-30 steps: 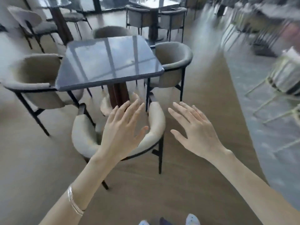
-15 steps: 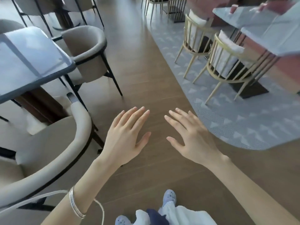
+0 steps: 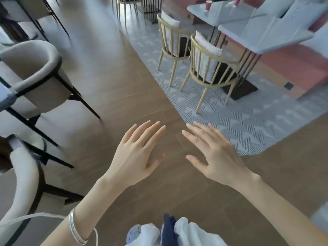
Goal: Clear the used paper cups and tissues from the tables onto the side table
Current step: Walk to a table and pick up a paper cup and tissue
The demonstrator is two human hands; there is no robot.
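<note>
As the view has swung further right since earlier, left hand and right hand spread flat, empty, over wood floor, pink paper cups now clearer on far-right tables, beige chair shifted left.

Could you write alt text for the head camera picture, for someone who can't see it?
A person's empty left hand and right hand reach forward, fingers spread, over a wooden café floor. Ahead to the right, a pink paper cup stands on a pale table behind two wooden chairs; grey padded chairs stand to the left.
</note>
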